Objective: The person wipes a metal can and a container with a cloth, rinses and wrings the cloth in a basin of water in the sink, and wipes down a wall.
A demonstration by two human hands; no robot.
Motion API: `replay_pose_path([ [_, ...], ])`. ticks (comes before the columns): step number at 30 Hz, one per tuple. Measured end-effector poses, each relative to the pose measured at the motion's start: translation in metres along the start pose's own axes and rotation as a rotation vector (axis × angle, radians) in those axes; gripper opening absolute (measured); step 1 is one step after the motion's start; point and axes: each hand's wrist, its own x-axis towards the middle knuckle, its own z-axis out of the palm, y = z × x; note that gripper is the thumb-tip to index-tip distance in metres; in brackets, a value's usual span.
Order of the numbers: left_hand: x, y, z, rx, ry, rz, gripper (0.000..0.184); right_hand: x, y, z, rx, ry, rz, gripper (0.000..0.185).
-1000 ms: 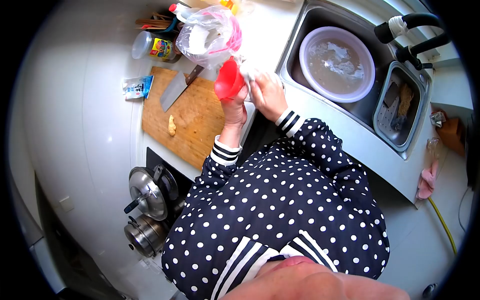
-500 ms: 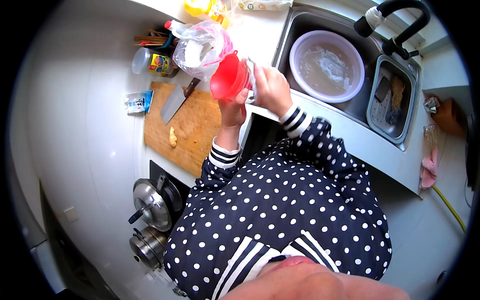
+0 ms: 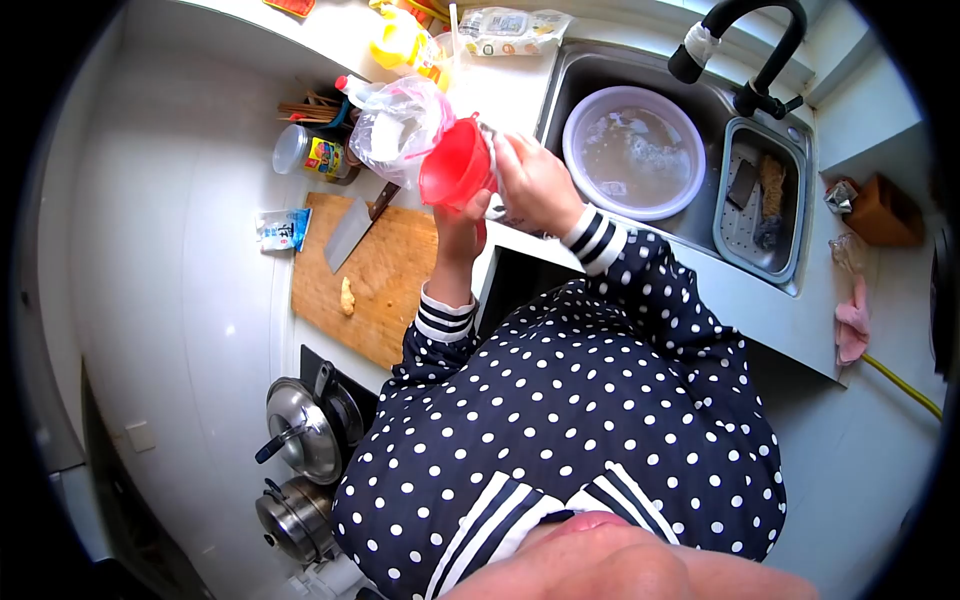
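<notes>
The left hand (image 3: 460, 228) has its grip closed on the red bowl (image 3: 455, 168), tilted with its open side facing left. The right hand (image 3: 540, 186) is clenched around a pale cloth (image 3: 488, 138), mostly hidden by the fingers, at the bowl's right side. The bowl is above the surface (image 3: 514, 92), near the plastic bag (image 3: 392, 135) and the upper right corner of the board (image 3: 375, 285). On the board lie the knife (image 3: 350, 233), blade toward the lower left, and a piece of ginger (image 3: 347, 297), apart from each other. A blue and white packet (image 3: 284, 230) overlaps the board's upper left edge. To the right, a basin (image 3: 634, 152) of cloudy water sits in the sink (image 3: 708, 215).
</notes>
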Motion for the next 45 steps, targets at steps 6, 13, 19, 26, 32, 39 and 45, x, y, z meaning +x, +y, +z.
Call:
replay_pose_path([
  [6, 0.003, 0.007, 0.008, 0.099, -0.076, 0.027, 0.065, 0.012, 0.033, -0.014, 0.076, -0.104, -0.257, 0.031],
  [13, 0.007, 0.015, 0.029, 0.137, 0.053, 0.11, 0.058, -0.007, -0.028, -0.011, 0.176, 0.083, 0.187, 0.038],
  [19, 0.017, 0.015, 0.02, 0.296, 0.075, 0.228, 0.046, -0.022, -0.036, -0.011, 0.108, 0.151, 0.082, 0.031],
  [26, 0.011, 0.016, 0.018, 0.389, -0.024, 0.215, 0.05, -0.007, -0.02, -0.011, 0.452, 0.142, 0.267, 0.026],
  [32, 0.012, 0.011, 0.018, 0.241, -0.041, 0.124, 0.057, -0.004, -0.004, -0.009, 0.562, 0.079, 0.378, 0.029],
  [39, 0.012, 0.006, 0.003, 0.222, 0.007, 0.074, 0.047, -0.026, -0.024, 0.001, 0.072, 0.139, 0.09, 0.022],
  [45, -0.002, -0.004, -0.002, 0.262, -0.135, 0.039, 0.067, 0.003, 0.062, -0.003, 0.456, -0.396, 0.215, 0.029],
])
